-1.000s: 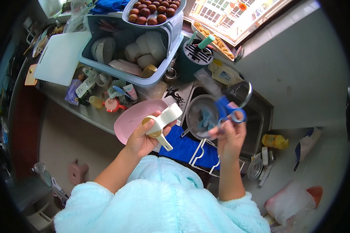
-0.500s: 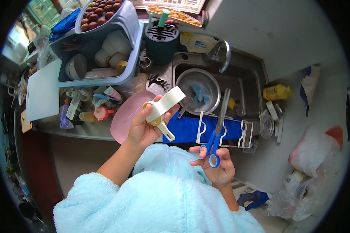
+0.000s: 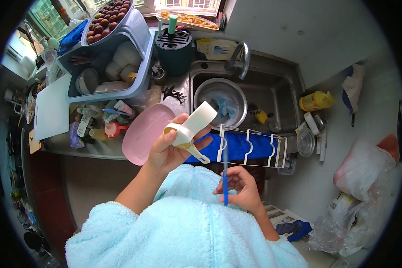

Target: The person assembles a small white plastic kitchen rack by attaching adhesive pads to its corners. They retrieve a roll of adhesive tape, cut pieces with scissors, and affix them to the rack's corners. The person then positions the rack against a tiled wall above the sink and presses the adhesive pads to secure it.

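My left hand (image 3: 167,149) is closed around a wide white band with a cream ring (image 3: 193,125), which looks like a roll of tape. A cream handle-like piece with a slot (image 3: 202,156) sticks out below it; whether the two are joined I cannot tell. To the right, lower down, my right hand (image 3: 243,187) holds blue-handled scissors (image 3: 225,187) between thumb and fingers. They are seen edge-on, blades pointing away and blurred. Behind the hands lie a pink oval tray (image 3: 143,143) and a white wire rack (image 3: 248,145) over a blue cloth (image 3: 263,145).
A steel sink (image 3: 272,94) holds a metal bowl (image 3: 201,89) with a light blue cloth inside. On the left stand a grey-blue dish bin (image 3: 116,94), a white cutting board (image 3: 51,109) and small bottles. A dark green holder (image 3: 174,58) stands beyond. Plastic bags (image 3: 357,178) hang at right.
My right hand has moved slightly left and turned the scissors from flat to edge-on. My left hand still holds the white band, and the cream piece has swung a little right.
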`<state>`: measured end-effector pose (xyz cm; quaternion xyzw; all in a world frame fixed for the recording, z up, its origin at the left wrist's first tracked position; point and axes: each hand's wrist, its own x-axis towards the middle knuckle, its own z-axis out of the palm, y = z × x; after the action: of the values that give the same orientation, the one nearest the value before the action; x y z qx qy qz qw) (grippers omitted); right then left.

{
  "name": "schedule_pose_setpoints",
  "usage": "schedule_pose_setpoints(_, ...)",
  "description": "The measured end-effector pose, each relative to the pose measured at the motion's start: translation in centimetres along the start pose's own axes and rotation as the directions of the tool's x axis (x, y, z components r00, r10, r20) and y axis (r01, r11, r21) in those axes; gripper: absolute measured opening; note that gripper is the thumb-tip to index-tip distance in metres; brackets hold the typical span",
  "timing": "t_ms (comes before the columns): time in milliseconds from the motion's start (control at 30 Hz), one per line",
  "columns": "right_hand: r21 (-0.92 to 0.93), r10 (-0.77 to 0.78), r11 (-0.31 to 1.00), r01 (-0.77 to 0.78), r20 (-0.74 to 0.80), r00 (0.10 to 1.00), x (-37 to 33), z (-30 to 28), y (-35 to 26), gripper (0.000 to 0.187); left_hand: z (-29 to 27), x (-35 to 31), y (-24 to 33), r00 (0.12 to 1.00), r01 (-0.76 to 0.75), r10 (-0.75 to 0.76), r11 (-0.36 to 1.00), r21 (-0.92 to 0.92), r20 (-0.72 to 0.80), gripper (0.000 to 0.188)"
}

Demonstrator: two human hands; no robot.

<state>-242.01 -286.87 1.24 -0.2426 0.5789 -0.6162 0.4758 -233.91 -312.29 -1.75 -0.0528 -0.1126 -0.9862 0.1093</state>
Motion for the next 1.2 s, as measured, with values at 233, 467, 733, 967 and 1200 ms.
schedule_pose_setpoints(233,-0.365,0.008,0.931,0.011,0.050,0.999,-1.2,-3.5,-2.3,0.071,0.1,0.6,-2.8,0.994,-0.043,0.035,0.997,0.069,0.107,0.041)
schedule_pose_setpoints(467,-0.402,-0.031,0.913,0.077,0.119,0.992,-0.9,-5.0,-3.0,0.065,0.2,0.2,-4.2,0.995,-0.070,0.058,0.987,0.147,0.081,0.037)
schedule_pose_setpoints(733,-0.390,-0.040,0.914,0.111,0.185,0.982,0.6,-5.1,-2.9,0.063,-0.1,-0.6,-5.2,0.995,-0.005,-0.007,0.992,0.123,0.101,0.039)
schedule_pose_setpoints(967,-0.397,-0.042,0.909,0.126,0.214,0.976,1.7,-4.4,-3.1,0.062,-0.3,-1.2,-5.2,0.996,0.034,-0.044,0.992,0.119,0.078,0.037)
schedule_pose_setpoints(1200,-0.448,-0.031,0.885,0.131,0.223,0.974,2.3,-4.1,-3.5,0.063,-0.7,-1.0,-4.4,0.995,0.063,-0.070,0.994,0.086,0.073,0.035)
